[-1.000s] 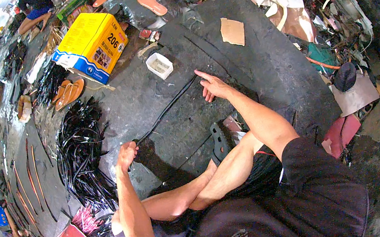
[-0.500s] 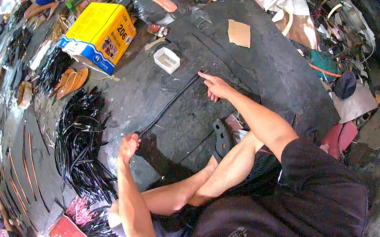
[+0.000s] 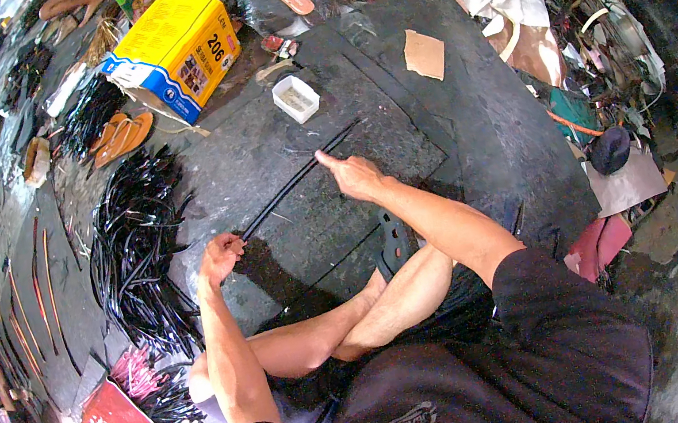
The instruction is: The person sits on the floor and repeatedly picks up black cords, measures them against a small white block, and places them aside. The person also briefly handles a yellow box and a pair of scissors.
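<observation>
Plainly, the centre of things is a long, thin, black flexible strip [image 3: 287, 192], seemingly doubled into two strands, lying slantwise over a broad, flat, dark grey sheet [image 3: 497, 140] in front of the seated person. The left hand [image 3: 223, 255] has its fingers curled in, pinching the strip's nearer end. The right hand [image 3: 356, 178] points its forefinger onto the strip well toward the far end, its other fingers folded; whether the thumb also pinches, I cannot tell. Past that fingertip a short length runs on free.

To handle it well, I would judge, the left hand should anchor its end firmly while the right keeps light, even pressure, so that the strands stay straight, side by side and untwisted.

Just beside the left hand, on its outer side, sprawls a tangled heap of glossy black strips [image 3: 135, 254]. Beyond the strip sits a small white rectangular plastic tub [image 3: 309, 115], with a torn tan cardboard piece [image 3: 425, 55] off to its right. Farther out stand a yellow-and-blue cardboard box [image 3: 172, 47] and, nearer the heap, tan thong sandals [image 3: 123, 139].
</observation>
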Available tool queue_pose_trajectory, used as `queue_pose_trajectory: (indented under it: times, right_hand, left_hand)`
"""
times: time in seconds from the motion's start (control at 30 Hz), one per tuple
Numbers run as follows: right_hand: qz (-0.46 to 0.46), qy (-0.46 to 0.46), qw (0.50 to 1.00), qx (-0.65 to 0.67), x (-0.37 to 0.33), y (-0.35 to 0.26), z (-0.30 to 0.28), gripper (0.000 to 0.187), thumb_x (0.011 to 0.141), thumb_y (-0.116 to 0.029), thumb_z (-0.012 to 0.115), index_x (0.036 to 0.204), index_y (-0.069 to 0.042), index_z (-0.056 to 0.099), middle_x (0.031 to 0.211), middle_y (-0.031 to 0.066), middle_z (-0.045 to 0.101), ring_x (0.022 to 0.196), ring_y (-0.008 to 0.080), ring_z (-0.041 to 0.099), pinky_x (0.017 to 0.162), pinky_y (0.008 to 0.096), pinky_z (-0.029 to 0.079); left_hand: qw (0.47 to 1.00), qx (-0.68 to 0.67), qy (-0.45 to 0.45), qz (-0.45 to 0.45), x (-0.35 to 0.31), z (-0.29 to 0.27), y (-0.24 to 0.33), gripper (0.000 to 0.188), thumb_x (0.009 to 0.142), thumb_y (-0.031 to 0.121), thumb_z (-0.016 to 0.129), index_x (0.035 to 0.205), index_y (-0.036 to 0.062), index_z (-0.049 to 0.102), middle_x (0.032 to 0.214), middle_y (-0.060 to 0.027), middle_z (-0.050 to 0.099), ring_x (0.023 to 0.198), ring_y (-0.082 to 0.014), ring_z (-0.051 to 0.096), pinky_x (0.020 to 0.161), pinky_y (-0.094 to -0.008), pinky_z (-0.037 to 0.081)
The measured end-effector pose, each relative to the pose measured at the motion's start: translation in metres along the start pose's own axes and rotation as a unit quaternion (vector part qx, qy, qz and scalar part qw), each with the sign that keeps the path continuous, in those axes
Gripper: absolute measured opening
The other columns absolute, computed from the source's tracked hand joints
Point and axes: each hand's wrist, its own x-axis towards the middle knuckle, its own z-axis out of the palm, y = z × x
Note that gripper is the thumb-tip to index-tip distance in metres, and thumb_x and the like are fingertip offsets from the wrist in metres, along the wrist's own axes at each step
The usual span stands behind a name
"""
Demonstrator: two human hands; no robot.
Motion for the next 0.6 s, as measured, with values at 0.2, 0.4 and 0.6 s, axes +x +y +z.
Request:
queue_pose_trajectory:
  times: [0.2, 0.4, 0.6]
  right_hand:
    - [0.105, 0.087, 0.991, 0.016, 0.017, 0.054, -0.014, 0.057, 0.096, -0.018, 0.045, 0.152, -0.022, 0.038, 0.096, 0.0268, 0.069, 0.089, 0.0449, 0.067, 0.082, 0.0547, 0.052]
    - [0.158, 0.171, 0.972, 0.040, 0.034, 0.065, -0.038, 0.044, 0.099, -0.030, 0.048, 0.138, -0.011, 0.055, 0.099, 0.0277, 0.070, 0.093, 0.0459, 0.067, 0.084, 0.0529, 0.052]
    - [-0.042, 0.248, 0.967, 0.038, 0.066, 0.027, -0.081, 0.046, 0.084, -0.033, 0.075, 0.124, -0.013, 0.066, 0.126, 0.0195, 0.057, 0.120, 0.0371, 0.053, 0.098, 0.0479, 0.045]
  left_hand:
    - [1.000, 0.008, -0.020, -0.004, 0.009, -0.001, -0.004, 0.027, 0.087, 0.019, 0.061, 0.100, -0.0034, 0.069, 0.082, -0.0092, 0.070, 0.072, -0.0168, 0.064, 0.068, -0.0319, 0.052]
    - [0.999, -0.030, -0.012, 0.012, 0.006, 0.001, -0.005, 0.026, 0.086, 0.018, 0.062, 0.098, -0.0027, 0.070, 0.079, -0.0076, 0.069, 0.071, -0.0164, 0.063, 0.068, -0.0307, 0.050]
    - [0.999, 0.022, -0.005, -0.030, 0.005, 0.002, 0.007, 0.025, 0.084, 0.018, 0.064, 0.100, -0.0005, 0.073, 0.083, -0.0087, 0.072, 0.074, -0.0163, 0.066, 0.069, -0.0313, 0.051]
